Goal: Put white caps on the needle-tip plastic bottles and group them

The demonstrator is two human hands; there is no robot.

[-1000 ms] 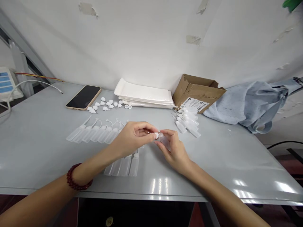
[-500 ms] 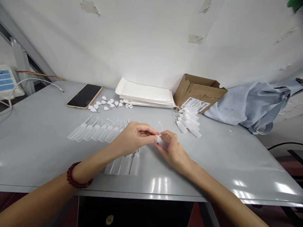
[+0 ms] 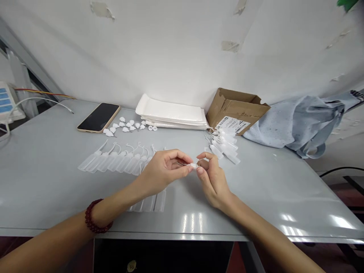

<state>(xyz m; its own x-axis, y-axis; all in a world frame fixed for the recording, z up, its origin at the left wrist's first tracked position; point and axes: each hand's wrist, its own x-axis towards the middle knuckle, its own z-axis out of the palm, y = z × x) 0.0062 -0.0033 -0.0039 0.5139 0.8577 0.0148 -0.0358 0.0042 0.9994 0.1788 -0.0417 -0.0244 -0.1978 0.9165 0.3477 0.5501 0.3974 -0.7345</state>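
Note:
My left hand [image 3: 170, 167] pinches a small white needle-tipped cap [image 3: 193, 165] between thumb and fingertips. A thin needle runs from it leftward under my fingers. My right hand [image 3: 212, 178] is close on the right, fingers curled, thumb tip against the cap's right end. The small plastic bottle in this hand is mostly hidden behind the thumb. Left of my hands lies a slanted row of translucent dropper bottles [image 3: 115, 162] with strap caps. Nearer to me, a second row of bottles [image 3: 148, 204] is partly covered by my left forearm.
White needle-tipped caps [image 3: 125, 129] lie scattered near a phone [image 3: 99, 117]. White padded envelopes [image 3: 170, 112] are stacked against the wall. At the right, more bottles [image 3: 226, 146] are heaped before an open cardboard box [image 3: 237, 113], with light blue cloth [image 3: 284, 121] beside it.
My hands have turned what they hold, so the needle now points left. The right index finger has lifted away from the white cap. The view has shifted slightly.

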